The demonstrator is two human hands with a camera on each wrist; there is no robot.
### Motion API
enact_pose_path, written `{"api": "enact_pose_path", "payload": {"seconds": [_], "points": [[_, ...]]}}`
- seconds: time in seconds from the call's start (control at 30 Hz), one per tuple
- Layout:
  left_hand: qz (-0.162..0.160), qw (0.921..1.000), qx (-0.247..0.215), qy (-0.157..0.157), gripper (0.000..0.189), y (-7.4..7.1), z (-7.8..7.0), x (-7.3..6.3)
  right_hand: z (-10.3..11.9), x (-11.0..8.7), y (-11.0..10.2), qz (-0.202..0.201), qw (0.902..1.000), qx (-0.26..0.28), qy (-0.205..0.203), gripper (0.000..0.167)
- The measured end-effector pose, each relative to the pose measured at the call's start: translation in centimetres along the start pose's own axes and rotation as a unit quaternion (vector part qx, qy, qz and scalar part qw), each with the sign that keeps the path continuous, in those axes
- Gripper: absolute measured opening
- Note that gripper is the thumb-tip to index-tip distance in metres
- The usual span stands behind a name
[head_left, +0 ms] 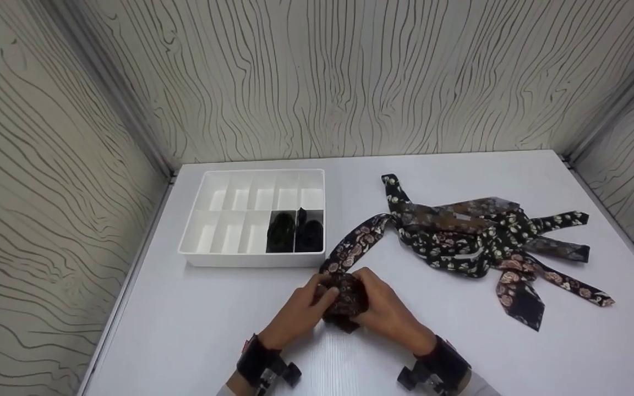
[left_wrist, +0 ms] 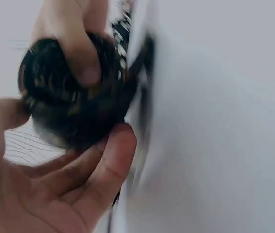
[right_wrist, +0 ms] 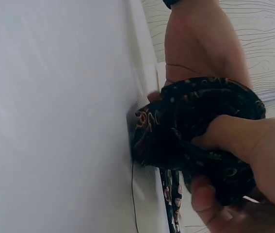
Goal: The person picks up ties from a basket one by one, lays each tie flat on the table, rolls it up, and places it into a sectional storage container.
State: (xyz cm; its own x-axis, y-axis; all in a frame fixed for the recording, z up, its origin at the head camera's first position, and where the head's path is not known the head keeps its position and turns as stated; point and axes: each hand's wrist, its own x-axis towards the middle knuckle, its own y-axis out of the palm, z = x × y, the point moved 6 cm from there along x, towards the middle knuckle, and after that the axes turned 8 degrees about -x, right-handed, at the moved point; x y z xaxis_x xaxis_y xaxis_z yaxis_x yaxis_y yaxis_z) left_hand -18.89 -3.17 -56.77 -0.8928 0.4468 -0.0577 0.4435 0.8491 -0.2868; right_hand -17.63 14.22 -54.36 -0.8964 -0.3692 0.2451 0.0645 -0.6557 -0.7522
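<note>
While the rolled floral tie (head_left: 350, 291) sits between both hands, left hand (head_left: 299, 309) grips its left side, thumb across the top; right hand (head_left: 384, 309) grips the opposite side. Loose length runs forward-right to the tie pile (head_left: 441, 217). Forearms converge, wrists apart. White tray (head_left: 256, 260) lies beyond, left; 2 compartments hold dark rolls (head_left: 282, 231).

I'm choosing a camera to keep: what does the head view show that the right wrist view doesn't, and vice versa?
Only the head view shows the compartments of the white box, two holding dark rolls, and the whole heap of ties. Only the right wrist view looks closely into the dark middle of the rolled tie, where the right hand reaches in. Both share the rolled tie, right hand, left hand, white table and line-patterned wall.
</note>
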Motion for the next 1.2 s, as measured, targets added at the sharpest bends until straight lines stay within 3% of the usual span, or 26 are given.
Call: {"api": "enact_pose_path", "payload": {"seconds": [0.1,0.23,0.37,0.5,0.67,0.83,0.93,1.07,1.2], "points": [[-0.004,0.9977,-0.067,-0.006,0.056,0.3,0.0,0.2,0.5,0.2,-0.1,-0.026,0.9991,-0.011,-0.032,0.059],[-0.006,0.986,-0.166,-0.013,0.068,0.6,0.2,0.4,1.1,0.3,-0.1,-0.05,0.9947,-0.035,-0.083,0.056],[-0.025,0.9797,-0.199,0.002,0.073,0.3,0.1,0.4,1.4,0.3,0.0,-0.027,0.9925,-0.022,-0.117,0.062],[-0.055,0.9869,-0.149,0.03,0.072,-0.1,0.0,0.4,1.2,0.3,-0.1,0.029,0.9923,0.024,-0.118,0.079],[-0.09,0.9902,-0.085,0.065,0.071,-0.5,0.0,0.2,0.3,0.7,0.0,0.076,0.9929,0.069,-0.06,0.094],[-0.104,0.9884,-0.081,0.075,0.07,-0.3,0.7,0.1,-1.2,1.0,0.9,0.117,0.9885,0.095,-0.016,0.08],[-0.095,0.99,-0.062,0.083,0.071,0.2,0.9,0.1,-1.9,1.1,1.2,0.113,0.9889,0.095,-0.012,0.07],[-0.078,0.9902,-0.038,0.11,0.073,0.5,0.7,0.1,-2.0,1.2,1.2,0.101,0.9916,0.077,-0.025,0.07],[-0.099,0.987,-0.011,0.126,0.074,0.2,0.3,0.0,-2.0,1.4,1.2,0.085,0.994,0.063,-0.029,0.068]]}}
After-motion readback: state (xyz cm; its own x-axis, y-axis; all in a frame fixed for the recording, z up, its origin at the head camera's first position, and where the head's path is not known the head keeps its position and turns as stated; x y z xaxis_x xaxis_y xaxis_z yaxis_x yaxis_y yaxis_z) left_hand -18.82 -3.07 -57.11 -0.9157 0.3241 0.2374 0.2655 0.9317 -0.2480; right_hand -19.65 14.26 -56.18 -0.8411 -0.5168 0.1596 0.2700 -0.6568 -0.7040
